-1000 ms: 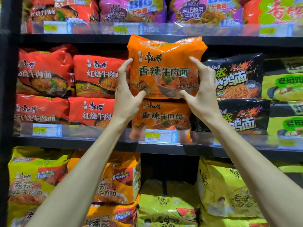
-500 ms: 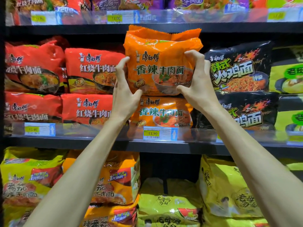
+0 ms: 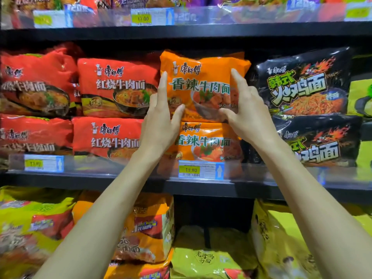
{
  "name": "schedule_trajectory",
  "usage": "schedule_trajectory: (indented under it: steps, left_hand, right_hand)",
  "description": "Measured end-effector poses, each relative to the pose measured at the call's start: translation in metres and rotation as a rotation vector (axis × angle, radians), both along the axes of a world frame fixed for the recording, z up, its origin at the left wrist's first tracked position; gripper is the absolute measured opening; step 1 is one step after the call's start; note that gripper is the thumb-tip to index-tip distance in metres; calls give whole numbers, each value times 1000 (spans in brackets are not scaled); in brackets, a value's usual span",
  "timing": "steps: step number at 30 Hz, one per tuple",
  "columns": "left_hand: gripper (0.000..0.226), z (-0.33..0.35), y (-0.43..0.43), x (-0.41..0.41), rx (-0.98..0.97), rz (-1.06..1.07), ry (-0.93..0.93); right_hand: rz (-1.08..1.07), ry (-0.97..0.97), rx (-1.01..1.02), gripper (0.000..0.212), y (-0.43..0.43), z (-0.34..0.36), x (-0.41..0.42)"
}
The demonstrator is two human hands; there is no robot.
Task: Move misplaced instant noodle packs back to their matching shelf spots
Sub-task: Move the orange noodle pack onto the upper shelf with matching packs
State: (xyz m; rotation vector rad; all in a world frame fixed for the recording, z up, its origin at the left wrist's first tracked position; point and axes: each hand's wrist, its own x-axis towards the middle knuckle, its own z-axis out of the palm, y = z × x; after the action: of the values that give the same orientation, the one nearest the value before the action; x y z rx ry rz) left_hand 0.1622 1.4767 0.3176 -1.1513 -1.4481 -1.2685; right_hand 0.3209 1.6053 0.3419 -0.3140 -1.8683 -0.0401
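Pressing spread fingertips (image 3: 163, 77) against the orange pack (image 3: 203, 77), I steadied it from both sides. My left hand (image 3: 161, 119) lay flat along the pack's left edge, fingers apart and thumb (image 3: 178, 113) under its lower front; my right hand (image 3: 244, 109) mirrored that at the right edge. Neither hand was clamped around it. The pack sat on top of a matching orange pack (image 3: 205, 141), with red packs (image 3: 116, 87) just to its left, black packs (image 3: 302, 85) just to its right, and a yellow price tag (image 3: 191, 170) below the stack. I judged the pack light, soft and puffy, its glossy film slippery and the noodles inside brittle. Holding it by the two side edges with open palms looked safest, not by squeezing its middle.
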Motion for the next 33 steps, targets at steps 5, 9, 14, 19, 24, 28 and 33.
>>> schedule_trajectory:
  steps: [5, 9, 14, 19, 24, 28, 33]
  left_hand:
    - [82, -8, 0, 3, 29, 32, -16]
    - [80, -8, -11, 6, 17, 28, -50]
    - [74, -11, -22, 10, 9, 20, -62]
    - [66, -15, -30, 8, 25, 24, -47]
    - [65, -17, -39, 15, 1, 14, -47]
    - [67, -21, -43, 17, -17, 9, -51]
    - [66, -24, -47, 18, -50, 13, -60]
  right_hand:
    - [-41, 22, 36, 83, -5, -11, 3]
    - [-25, 5, 40, 72, -9, -12, 13]
    - [-40, -20, 21, 70, -17, -13, 25]
    - [-27, -16, 25, 70, -20, -19, 30]
    - [-26, -40, -1, 69, -28, -19, 35]
    - [-24, -23, -26, 71, -34, -18, 38]
    - [-32, -48, -38, 71, -39, -20, 41]
